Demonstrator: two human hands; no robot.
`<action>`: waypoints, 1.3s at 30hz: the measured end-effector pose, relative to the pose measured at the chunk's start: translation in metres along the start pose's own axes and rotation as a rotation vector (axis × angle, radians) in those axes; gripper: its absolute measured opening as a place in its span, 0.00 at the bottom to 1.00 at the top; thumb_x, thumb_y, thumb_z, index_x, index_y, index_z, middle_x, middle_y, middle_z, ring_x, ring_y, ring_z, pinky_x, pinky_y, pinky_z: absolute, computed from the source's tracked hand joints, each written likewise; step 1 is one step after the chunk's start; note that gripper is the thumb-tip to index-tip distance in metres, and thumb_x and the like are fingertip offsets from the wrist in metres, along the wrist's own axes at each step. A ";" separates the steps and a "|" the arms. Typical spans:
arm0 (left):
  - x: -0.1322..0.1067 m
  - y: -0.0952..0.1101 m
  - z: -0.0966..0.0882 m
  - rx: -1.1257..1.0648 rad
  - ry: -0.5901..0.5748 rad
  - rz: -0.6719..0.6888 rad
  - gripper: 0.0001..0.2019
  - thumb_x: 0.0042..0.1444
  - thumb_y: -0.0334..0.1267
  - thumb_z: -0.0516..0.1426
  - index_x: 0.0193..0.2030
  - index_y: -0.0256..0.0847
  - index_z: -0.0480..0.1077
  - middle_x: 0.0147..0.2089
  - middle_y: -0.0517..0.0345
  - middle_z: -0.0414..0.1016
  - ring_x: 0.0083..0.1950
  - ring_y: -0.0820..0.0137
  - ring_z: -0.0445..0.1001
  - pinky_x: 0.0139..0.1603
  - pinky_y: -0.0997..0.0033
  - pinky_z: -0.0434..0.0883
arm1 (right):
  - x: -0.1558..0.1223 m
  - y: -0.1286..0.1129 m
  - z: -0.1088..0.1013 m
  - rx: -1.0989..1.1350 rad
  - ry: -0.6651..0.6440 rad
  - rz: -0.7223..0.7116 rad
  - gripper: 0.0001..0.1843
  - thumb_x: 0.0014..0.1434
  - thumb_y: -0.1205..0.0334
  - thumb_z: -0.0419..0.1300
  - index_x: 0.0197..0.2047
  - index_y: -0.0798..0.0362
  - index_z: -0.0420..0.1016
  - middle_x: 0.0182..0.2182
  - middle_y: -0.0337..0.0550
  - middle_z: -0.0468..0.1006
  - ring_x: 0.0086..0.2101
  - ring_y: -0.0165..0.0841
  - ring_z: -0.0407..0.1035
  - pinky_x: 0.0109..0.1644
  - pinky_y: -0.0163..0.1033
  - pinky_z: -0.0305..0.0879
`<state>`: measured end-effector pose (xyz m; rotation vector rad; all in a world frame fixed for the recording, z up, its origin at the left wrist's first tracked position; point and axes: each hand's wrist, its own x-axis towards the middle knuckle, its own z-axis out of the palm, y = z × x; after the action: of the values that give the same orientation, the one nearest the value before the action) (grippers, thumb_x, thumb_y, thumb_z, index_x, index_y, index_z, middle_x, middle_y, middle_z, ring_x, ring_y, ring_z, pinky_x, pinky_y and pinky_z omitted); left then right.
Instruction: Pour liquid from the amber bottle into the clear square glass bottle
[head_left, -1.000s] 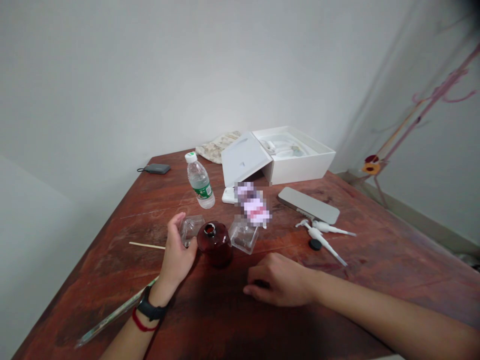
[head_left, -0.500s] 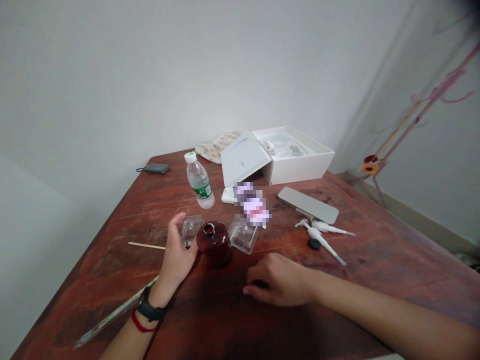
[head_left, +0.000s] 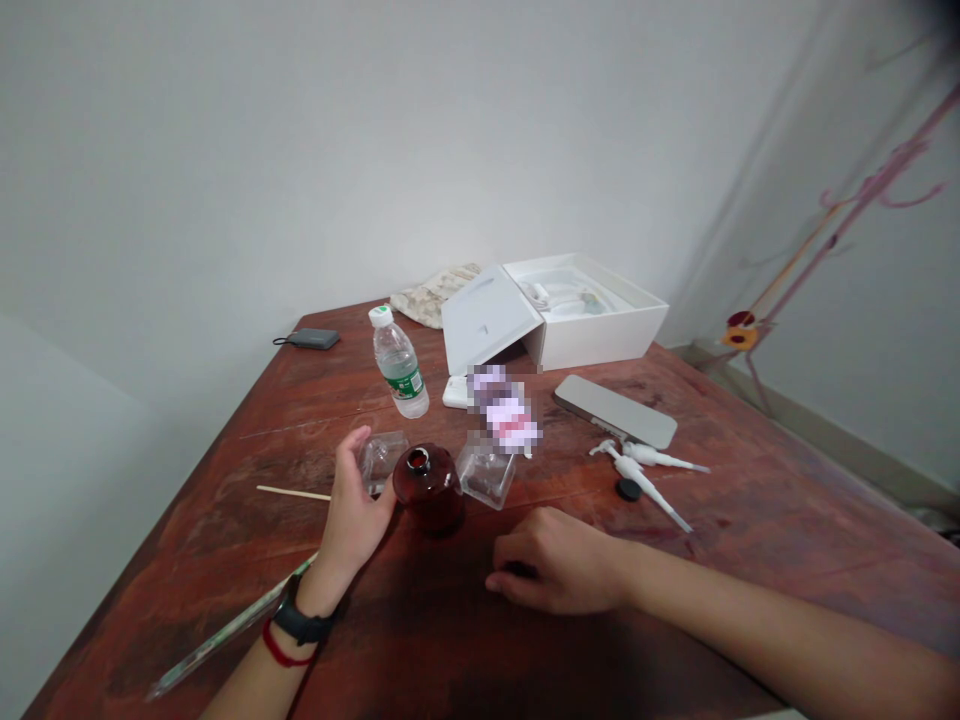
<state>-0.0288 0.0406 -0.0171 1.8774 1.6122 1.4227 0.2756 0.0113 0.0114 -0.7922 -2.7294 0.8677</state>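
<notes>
A dark brown-red bottle with an uncapped round neck stands upright on the wooden table. My left hand is beside it on the left, fingers stretched out and apart, thumb tip at the bottle's side. On the table to the bottle's right rests my right hand, fingers curled in, with nothing visible in them. Clear plastic trays lie on either side of the bottle, the left tray partly behind my left hand and the right tray just past the bottle.
Two white pump heads and a black cap lie at right, near a grey flat case. Behind stand a water bottle and an open white box. A wooden stick and a wrapped long item lie left.
</notes>
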 end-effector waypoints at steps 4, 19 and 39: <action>0.000 -0.002 0.000 0.000 0.000 -0.006 0.33 0.62 0.43 0.67 0.70 0.43 0.61 0.72 0.38 0.68 0.75 0.47 0.70 0.78 0.37 0.65 | 0.000 0.000 0.001 -0.002 0.002 0.005 0.16 0.74 0.53 0.61 0.38 0.53 0.81 0.27 0.43 0.84 0.25 0.31 0.72 0.30 0.37 0.53; 0.006 -0.010 -0.002 -0.030 -0.035 -0.107 0.46 0.54 0.44 0.72 0.74 0.43 0.54 0.76 0.28 0.63 0.79 0.41 0.66 0.77 0.31 0.63 | 0.000 0.002 0.002 -0.006 0.002 0.009 0.17 0.74 0.52 0.60 0.38 0.53 0.81 0.27 0.42 0.83 0.24 0.31 0.70 0.30 0.37 0.52; 0.013 0.006 -0.010 -0.110 0.030 -0.155 0.48 0.51 0.50 0.75 0.72 0.43 0.56 0.69 0.29 0.74 0.72 0.44 0.75 0.74 0.33 0.68 | 0.000 0.001 0.001 -0.016 0.007 0.007 0.16 0.74 0.52 0.61 0.38 0.53 0.82 0.26 0.42 0.83 0.24 0.31 0.71 0.30 0.37 0.53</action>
<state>-0.0349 0.0461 -0.0018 1.6411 1.6196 1.4481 0.2758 0.0113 0.0096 -0.8069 -2.7323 0.8441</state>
